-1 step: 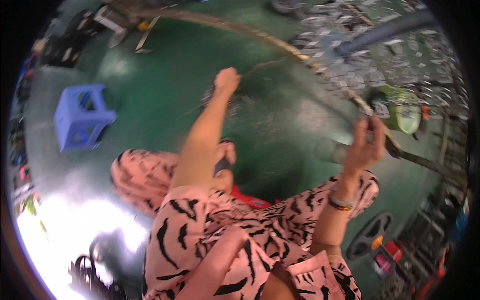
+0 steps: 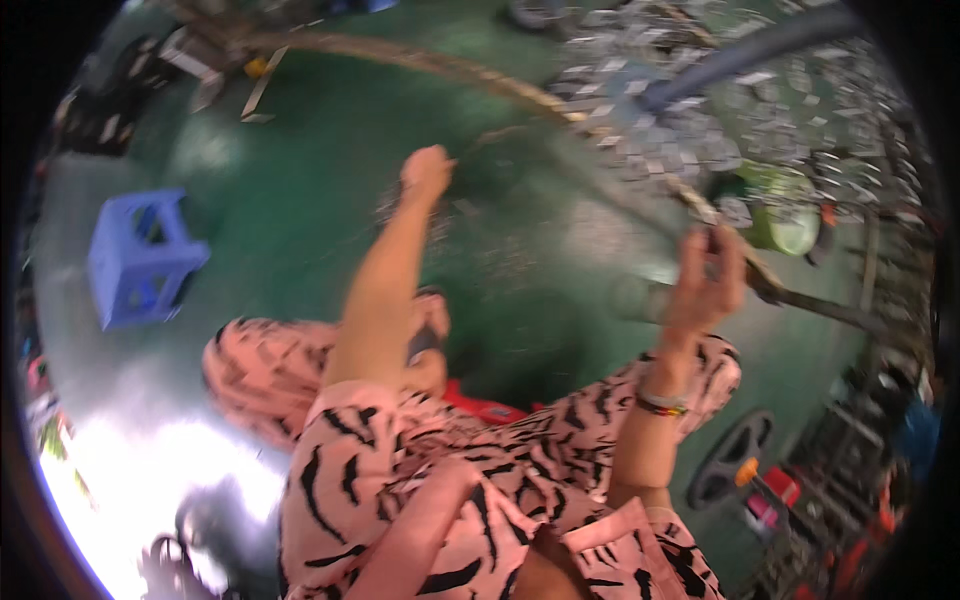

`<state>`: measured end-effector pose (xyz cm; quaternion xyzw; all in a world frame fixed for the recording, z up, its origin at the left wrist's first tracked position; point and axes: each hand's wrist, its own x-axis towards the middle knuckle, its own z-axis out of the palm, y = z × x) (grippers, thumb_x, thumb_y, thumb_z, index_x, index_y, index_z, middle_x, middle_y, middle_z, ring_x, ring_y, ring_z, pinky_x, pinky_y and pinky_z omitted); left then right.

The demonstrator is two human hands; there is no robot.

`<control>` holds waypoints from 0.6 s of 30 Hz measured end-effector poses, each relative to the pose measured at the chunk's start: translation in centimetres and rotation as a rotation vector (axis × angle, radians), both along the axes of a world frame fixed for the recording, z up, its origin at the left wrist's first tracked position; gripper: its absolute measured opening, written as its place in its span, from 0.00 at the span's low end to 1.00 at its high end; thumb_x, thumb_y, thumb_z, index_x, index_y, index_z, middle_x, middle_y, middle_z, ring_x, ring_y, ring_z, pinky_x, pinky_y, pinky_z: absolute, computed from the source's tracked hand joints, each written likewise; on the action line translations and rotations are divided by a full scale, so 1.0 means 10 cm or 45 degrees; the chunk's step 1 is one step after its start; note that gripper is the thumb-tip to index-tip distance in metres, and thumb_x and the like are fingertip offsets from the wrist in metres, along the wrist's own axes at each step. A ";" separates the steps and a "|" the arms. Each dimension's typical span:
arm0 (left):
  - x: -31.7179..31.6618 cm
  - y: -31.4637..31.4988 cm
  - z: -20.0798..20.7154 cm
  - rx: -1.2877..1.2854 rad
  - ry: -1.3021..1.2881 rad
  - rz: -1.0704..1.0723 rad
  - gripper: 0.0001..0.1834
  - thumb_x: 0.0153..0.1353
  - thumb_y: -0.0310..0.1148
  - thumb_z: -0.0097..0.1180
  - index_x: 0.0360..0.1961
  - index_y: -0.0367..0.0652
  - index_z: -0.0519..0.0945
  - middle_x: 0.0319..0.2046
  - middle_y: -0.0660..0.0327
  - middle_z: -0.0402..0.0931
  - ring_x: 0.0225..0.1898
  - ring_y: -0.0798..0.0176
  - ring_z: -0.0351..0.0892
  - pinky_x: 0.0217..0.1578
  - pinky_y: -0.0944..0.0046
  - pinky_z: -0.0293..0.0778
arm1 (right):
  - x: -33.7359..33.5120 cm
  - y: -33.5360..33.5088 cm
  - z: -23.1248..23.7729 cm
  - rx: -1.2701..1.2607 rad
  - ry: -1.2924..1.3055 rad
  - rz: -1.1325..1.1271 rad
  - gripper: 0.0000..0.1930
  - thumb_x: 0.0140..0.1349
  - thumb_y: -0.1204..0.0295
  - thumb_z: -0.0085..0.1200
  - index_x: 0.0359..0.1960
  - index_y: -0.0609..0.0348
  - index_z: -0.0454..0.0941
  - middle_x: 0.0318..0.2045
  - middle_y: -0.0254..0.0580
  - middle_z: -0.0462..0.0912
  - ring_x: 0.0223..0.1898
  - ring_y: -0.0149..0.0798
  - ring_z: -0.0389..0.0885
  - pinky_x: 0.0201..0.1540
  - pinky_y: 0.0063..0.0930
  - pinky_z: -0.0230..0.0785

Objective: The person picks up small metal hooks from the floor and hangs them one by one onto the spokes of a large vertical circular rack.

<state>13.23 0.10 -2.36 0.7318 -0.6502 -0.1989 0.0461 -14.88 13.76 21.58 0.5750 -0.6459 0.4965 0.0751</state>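
My left hand (image 2: 427, 175) reaches out over the green floor, closed in a fist; whatever it may hold is hidden. Small dark and pale scraps (image 2: 388, 208) lie on the floor beside it, and a thin brownish line (image 2: 490, 138) runs off from near its knuckles. My right hand (image 2: 705, 280) is raised above my right knee, its fingers bent together. Something small and greyish may be between them, too blurred to name. Just beyond its fingertips passes a pale, rough strip (image 2: 695, 200). A see-through round container (image 2: 638, 298) stands left of this hand.
A blue plastic stool (image 2: 145, 258) stands at the left. Many shiny clear pieces (image 2: 720, 110) spread at the far right, near a green tub (image 2: 785, 210) and a grey pipe (image 2: 745, 62). A dark wheel (image 2: 733, 458) lies right of my knee. Something red (image 2: 490, 408) is beneath me.
The whole view has shifted slightly, with most things sitting a little further left in the picture. Both hands keep nearly the same pose.
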 end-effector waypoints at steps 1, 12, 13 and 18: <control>-0.07 -0.03 -0.19 -0.042 0.026 0.004 0.13 0.55 0.40 0.56 0.30 0.40 0.81 0.32 0.49 0.79 0.38 0.46 0.79 0.37 0.51 0.75 | -0.03 -0.08 -0.06 -0.009 -0.055 0.014 0.07 0.51 0.80 0.57 0.33 0.67 0.76 0.25 0.39 0.78 0.26 0.31 0.74 0.33 0.23 0.68; -0.45 -0.10 -0.49 -0.217 -0.049 0.170 0.07 0.58 0.26 0.45 0.38 0.38 0.71 0.37 0.48 0.73 0.44 0.46 0.74 0.37 0.48 0.76 | 0.01 -0.48 0.01 0.099 -0.227 0.082 0.07 0.54 0.80 0.55 0.34 0.68 0.75 0.24 0.39 0.77 0.22 0.27 0.70 0.27 0.20 0.66; -0.52 -0.08 -0.36 -0.249 0.077 0.274 0.06 0.59 0.27 0.45 0.37 0.38 0.69 0.36 0.47 0.73 0.42 0.45 0.75 0.37 0.48 0.76 | -0.01 -0.48 0.01 0.113 -0.184 0.108 0.07 0.54 0.80 0.55 0.35 0.68 0.75 0.24 0.39 0.77 0.22 0.27 0.71 0.27 0.20 0.66; -0.64 0.26 -0.33 -0.529 0.685 0.391 0.08 0.58 0.23 0.44 0.39 0.34 0.69 0.34 0.45 0.73 0.37 0.45 0.74 0.39 0.49 0.74 | -0.04 -0.59 -0.01 0.105 -0.180 0.200 0.08 0.55 0.78 0.54 0.36 0.68 0.76 0.25 0.41 0.78 0.23 0.28 0.73 0.29 0.22 0.67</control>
